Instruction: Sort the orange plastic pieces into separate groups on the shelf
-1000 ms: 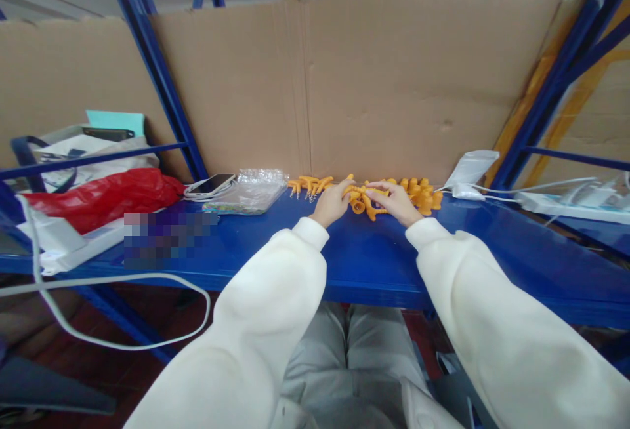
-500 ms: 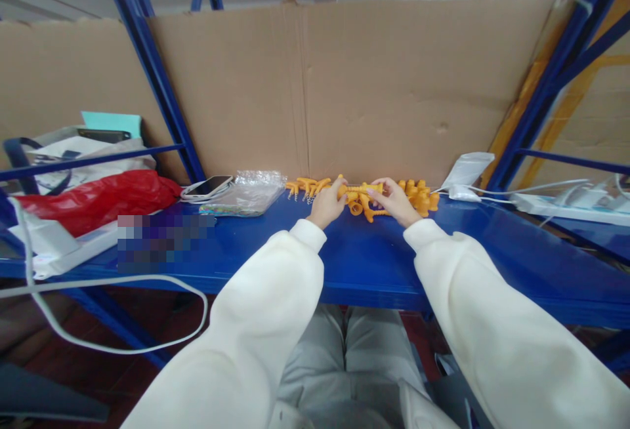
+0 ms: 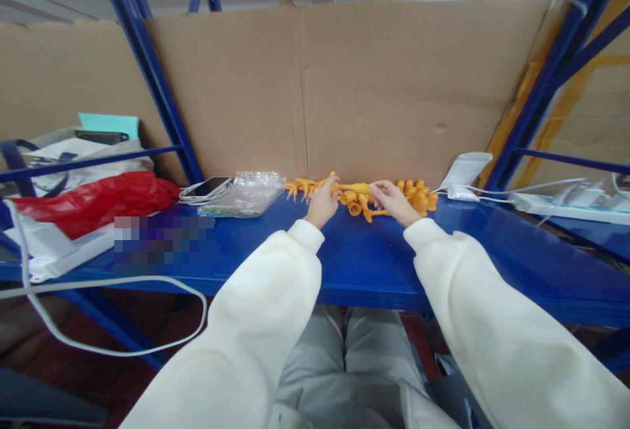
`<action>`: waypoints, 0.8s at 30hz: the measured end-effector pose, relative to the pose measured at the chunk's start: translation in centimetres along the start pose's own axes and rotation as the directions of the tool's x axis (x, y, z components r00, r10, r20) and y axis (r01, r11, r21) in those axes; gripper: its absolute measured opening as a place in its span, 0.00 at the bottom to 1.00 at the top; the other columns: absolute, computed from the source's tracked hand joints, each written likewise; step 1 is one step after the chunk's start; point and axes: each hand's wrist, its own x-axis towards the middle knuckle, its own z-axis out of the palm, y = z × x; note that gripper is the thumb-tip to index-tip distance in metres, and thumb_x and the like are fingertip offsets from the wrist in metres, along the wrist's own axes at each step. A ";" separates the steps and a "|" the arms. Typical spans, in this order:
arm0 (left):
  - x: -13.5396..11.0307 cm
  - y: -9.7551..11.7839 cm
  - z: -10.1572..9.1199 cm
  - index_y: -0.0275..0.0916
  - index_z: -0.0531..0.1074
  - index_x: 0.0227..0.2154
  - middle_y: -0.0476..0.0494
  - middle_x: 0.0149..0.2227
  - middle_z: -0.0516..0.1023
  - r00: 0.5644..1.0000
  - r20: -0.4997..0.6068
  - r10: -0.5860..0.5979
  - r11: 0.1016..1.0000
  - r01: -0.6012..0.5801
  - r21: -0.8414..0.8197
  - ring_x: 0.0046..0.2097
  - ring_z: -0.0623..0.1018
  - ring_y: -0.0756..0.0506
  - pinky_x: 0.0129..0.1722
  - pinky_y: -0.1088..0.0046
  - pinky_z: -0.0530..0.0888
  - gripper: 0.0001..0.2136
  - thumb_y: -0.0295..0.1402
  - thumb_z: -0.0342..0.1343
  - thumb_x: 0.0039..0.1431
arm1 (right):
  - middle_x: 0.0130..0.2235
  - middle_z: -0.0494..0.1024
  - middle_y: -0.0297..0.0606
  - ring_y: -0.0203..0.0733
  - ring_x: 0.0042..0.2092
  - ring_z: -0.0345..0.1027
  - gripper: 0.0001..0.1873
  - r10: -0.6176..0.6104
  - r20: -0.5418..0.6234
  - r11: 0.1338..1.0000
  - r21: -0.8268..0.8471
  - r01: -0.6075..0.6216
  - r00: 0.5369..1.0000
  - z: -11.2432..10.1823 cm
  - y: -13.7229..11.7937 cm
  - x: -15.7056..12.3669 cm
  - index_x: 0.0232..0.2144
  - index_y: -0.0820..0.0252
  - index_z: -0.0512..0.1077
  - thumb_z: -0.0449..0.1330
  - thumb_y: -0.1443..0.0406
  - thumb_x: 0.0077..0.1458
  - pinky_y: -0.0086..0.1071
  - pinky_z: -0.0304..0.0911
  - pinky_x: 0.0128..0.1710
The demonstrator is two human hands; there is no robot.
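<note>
Between my hands lies an orange ribbed plastic piece (image 3: 355, 187), long and thin, held sideways just above the table. My left hand (image 3: 323, 203) is closed round its left end, where a small orange knob sticks up past the fingers. At the right end, the thumb and forefinger of my right hand (image 3: 394, 201) are pinched together; they cover that tip. Directly below are more orange plastic parts (image 3: 363, 206), among them a hollow round opening and a curved, branching shape. Several orange figures with small chains (image 3: 300, 186) lie left of my left hand.
A heap of orange pieces (image 3: 424, 198) stands right of my right hand. Leftward on the blue table (image 3: 364, 258) are clear plastic bags (image 3: 258, 194), a phone (image 3: 211, 186) and a red bag (image 3: 113, 199). A cardboard wall (image 3: 384, 88) closes the back; a power strip (image 3: 566, 204) is far right.
My right fingers have shifted on the ribbed piece and now hide its right end, which showed before. The left hand has turned slightly, still on the piece.
</note>
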 end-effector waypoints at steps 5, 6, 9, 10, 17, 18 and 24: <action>0.1 0.0 -0.1 0.39 0.74 0.52 0.40 0.42 0.83 1.000 0.022 -0.018 1.000 0.018 0.000 0.47 0.82 0.37 0.52 0.59 0.75 0.18 0.24 0.57 0.59 | 0.30 0.72 0.32 0.37 0.30 0.68 0.23 -0.080 0.030 0.997 0.003 0.080 0.996 -0.2 0.6 0.4 0.34 0.54 0.66 0.69 0.47 0.47 0.32 0.68 0.31; 0.1 -0.1 0.0 0.39 0.74 0.52 0.40 0.41 0.83 1.000 0.019 -0.017 1.000 0.017 -0.001 0.47 0.82 0.37 0.52 0.59 0.76 0.18 0.24 0.57 0.59 | 0.32 0.72 0.33 0.39 0.33 0.69 0.23 -0.107 0.032 0.994 -0.004 0.107 0.994 -0.2 0.7 0.5 0.35 0.54 0.66 0.69 0.48 0.47 0.34 0.69 0.34; 0.2 -0.3 0.2 0.39 0.74 0.51 0.42 0.37 0.82 0.999 0.020 -0.026 0.999 0.026 -0.036 0.43 0.82 0.40 0.50 0.62 0.77 0.18 0.23 0.57 0.57 | 0.35 0.72 0.35 0.42 0.40 0.70 0.21 -0.189 0.036 0.980 -0.055 0.191 0.981 -0.3 1.0 0.7 0.35 0.54 0.66 0.67 0.49 0.48 0.39 0.70 0.45; 0.2 -0.3 0.2 0.39 0.74 0.50 0.44 0.35 0.81 0.999 0.030 -0.036 0.997 0.038 -0.062 0.40 0.82 0.41 0.48 0.64 0.77 0.18 0.22 0.57 0.57 | 0.36 0.73 0.36 0.43 0.41 0.70 0.20 -0.214 0.039 0.973 -0.082 0.216 0.976 -0.4 1.1 0.8 0.36 0.54 0.66 0.67 0.50 0.49 0.40 0.69 0.47; 0.3 0.2 -0.1 0.39 0.72 0.51 0.53 0.24 0.74 0.945 0.235 -0.227 0.942 0.275 -0.194 0.23 0.77 0.47 0.29 0.71 0.77 0.18 0.21 0.54 0.58 | 0.40 0.73 0.39 0.44 0.40 0.68 0.14 -0.340 0.130 0.865 -0.346 0.364 0.932 -0.9 1.2 0.7 0.45 0.55 0.68 0.60 0.59 0.56 0.42 0.67 0.47; 0.3 0.3 -0.2 0.39 0.71 0.51 0.53 0.24 0.73 0.931 0.264 -0.253 0.928 0.310 -0.204 0.22 0.76 0.48 0.27 0.72 0.77 0.18 0.21 0.54 0.58 | 0.41 0.74 0.40 0.44 0.40 0.68 0.14 -0.360 0.150 0.836 -0.385 0.390 0.921 -0.9 1.1 0.7 0.46 0.56 0.68 0.59 0.61 0.56 0.42 0.67 0.47; 0.4 0.6 -0.7 0.39 0.70 0.51 0.55 0.19 0.69 0.867 0.361 -0.345 0.883 0.430 -0.189 0.20 0.75 0.48 0.22 0.75 0.74 0.16 0.20 0.52 0.61 | 0.46 0.75 0.46 0.49 0.45 0.70 0.16 -0.445 0.295 0.673 -0.512 0.533 0.845 -1.1 0.3 0.4 0.48 0.57 0.69 0.57 0.67 0.57 0.44 0.67 0.49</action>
